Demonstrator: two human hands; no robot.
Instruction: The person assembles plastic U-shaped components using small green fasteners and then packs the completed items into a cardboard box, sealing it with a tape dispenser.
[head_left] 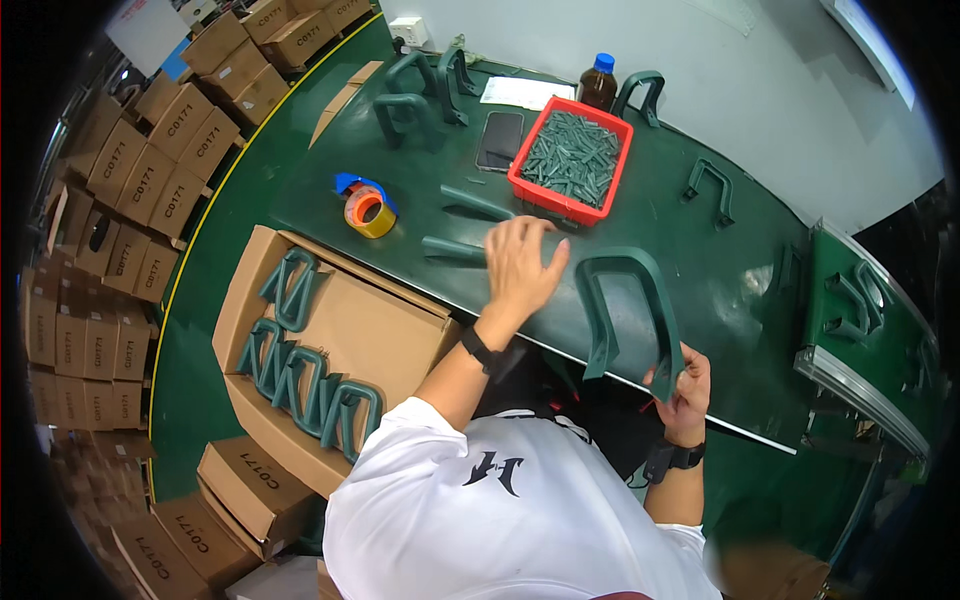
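Note:
My right hand point(685, 393) grips one end of a green U-shaped handle point(632, 268), which is held tilted at the table's near edge, its bend pointing away from me. My left hand point(520, 265) is over a second green U-shaped handle point(465, 200) lying on the table. Its thumb stands apart from the fingers, and the hand hides the handle's right part. Beyond it, a red bin point(523, 190) holds many small green pieces point(572, 155).
Left of my left hand, a tape dispenser point(368, 207) stands on the green table point(740, 300). A phone point(500, 140), brown bottle point(598, 88) and more handles point(400, 115) are farther back. An open carton point(400, 300) with several handles adjoins the table's left; a conveyor point(860, 380) is at right.

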